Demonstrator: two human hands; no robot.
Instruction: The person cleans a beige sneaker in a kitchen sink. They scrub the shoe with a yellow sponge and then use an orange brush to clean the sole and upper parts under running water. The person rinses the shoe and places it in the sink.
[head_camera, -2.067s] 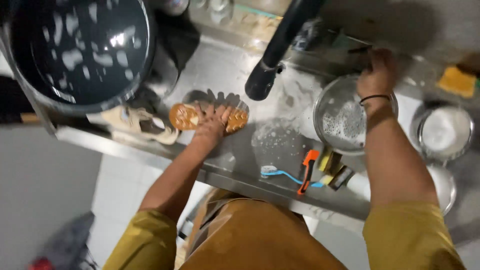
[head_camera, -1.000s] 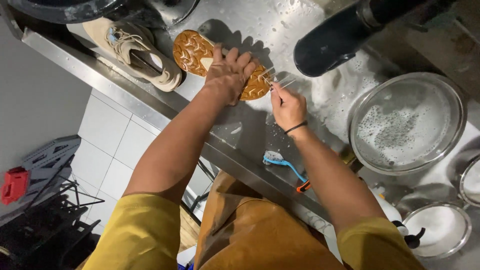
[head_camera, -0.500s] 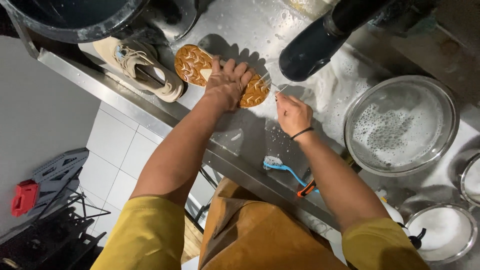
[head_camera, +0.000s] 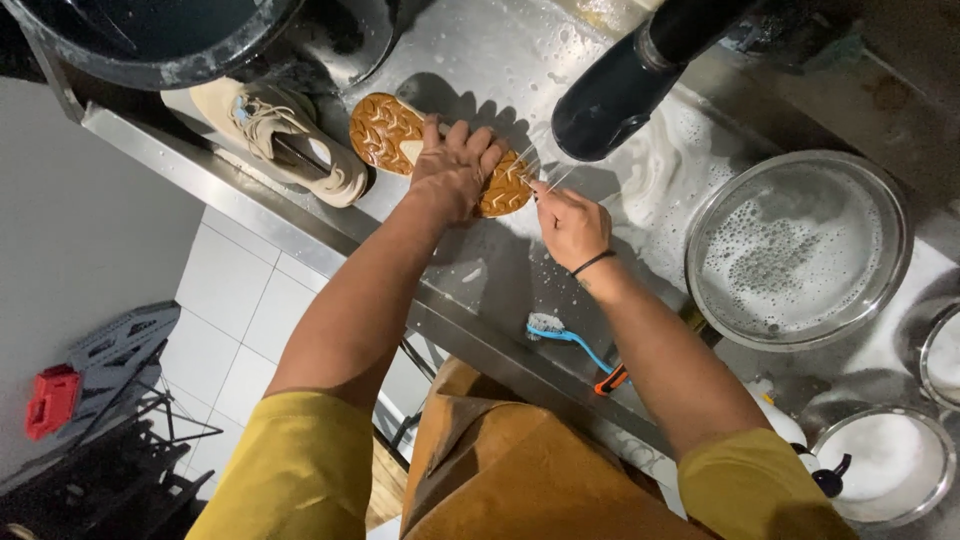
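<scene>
Soapy steel counter (head_camera: 480, 290) is carrying an upturned shoe (head_camera: 400, 140), its patterned tan sole facing up. Left hand (head_camera: 455, 165) is pressing flat on it, fingers spread. Right hand (head_camera: 570, 222) is pinching a thin, blurred tool at the sole's edge. Blue brush (head_camera: 565, 335) is lying nearby.

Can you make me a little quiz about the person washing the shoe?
1. True or false: the left hand presses on a shoe turned sole up.
2. Which thing lies near the counter's front edge? A) a blue brush B) a red cup C) a green sponge
3. What fills the big round bowl to the right of the right hand?

Key: 1 true. 2 A. 3 soapy, foamy water.
</scene>
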